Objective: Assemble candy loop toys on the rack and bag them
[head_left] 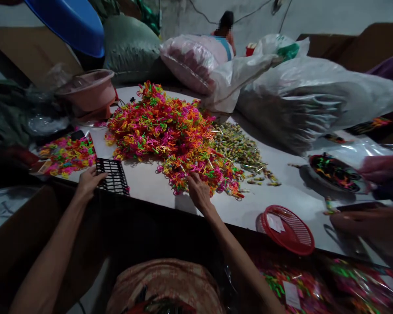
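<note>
The near edge of the white flat worktop [144, 179] slants down toward the right, with the black plastic grid of open cells [113, 174] lying close along it at the left. A bare strip separates the grid from the tall heap of small looped plastic pieces [163, 126]; wider open room lies between that heap and the round red slatted plastic basket [290, 231] at the front edge. The left hand [87, 183] grips the grid's left side, thumb on top. The right hand [199, 191] is at the heap's near edge, fingers drawn together; whether they hold a piece I cannot tell. The heap is tangled red, orange, pink, yellow and green.
</note>
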Action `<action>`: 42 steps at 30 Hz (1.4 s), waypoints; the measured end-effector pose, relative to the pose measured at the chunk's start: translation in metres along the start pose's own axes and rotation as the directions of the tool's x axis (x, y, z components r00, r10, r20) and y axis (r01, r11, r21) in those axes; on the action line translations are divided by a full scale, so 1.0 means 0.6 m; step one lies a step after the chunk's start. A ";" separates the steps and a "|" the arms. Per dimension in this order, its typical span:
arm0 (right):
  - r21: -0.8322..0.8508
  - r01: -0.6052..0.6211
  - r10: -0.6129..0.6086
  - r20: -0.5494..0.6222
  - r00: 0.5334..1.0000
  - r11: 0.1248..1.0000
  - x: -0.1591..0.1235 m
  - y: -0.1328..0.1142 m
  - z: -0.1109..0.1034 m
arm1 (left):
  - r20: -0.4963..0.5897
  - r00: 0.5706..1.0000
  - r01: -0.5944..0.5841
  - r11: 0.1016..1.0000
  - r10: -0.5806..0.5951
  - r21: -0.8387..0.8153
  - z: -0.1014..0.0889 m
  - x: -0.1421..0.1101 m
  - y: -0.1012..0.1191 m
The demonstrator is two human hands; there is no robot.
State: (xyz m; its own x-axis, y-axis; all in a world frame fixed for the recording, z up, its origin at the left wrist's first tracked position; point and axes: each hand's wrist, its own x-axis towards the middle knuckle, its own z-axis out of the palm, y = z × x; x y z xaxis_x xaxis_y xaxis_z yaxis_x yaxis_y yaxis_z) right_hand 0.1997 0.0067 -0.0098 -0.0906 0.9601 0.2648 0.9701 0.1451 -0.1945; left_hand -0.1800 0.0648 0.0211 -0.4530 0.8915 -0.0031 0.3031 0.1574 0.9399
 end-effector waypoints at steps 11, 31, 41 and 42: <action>-0.037 0.078 -0.069 0.211 0.975 0.996 0.058 0.005 -0.023 | 0.222 0.943 0.322 0.843 -0.247 -0.430 0.163 -0.266 -0.050; 0.736 -0.140 -0.025 0.208 0.978 0.662 0.049 -0.146 0.085 | 0.291 0.854 0.520 0.691 -0.432 -0.502 0.227 -0.407 -0.068; 0.845 -0.134 -0.041 0.181 0.983 0.518 0.061 -0.141 0.101 | 0.564 0.724 -0.612 0.748 0.398 0.256 0.102 -0.235 -0.031; 0.848 -0.144 -0.023 0.180 0.983 0.511 0.060 -0.140 0.102 | 0.610 0.661 -0.714 0.616 0.436 0.333 0.098 -0.213 -0.036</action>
State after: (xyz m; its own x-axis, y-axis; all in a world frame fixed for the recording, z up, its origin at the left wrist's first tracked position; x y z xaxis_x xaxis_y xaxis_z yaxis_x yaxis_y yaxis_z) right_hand 0.1014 0.0439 -0.0416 -0.1518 0.9839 0.0945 0.3178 0.1391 -0.9379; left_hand -0.0794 -0.0276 -0.0192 0.3444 0.9173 0.1997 0.7891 -0.3981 0.4678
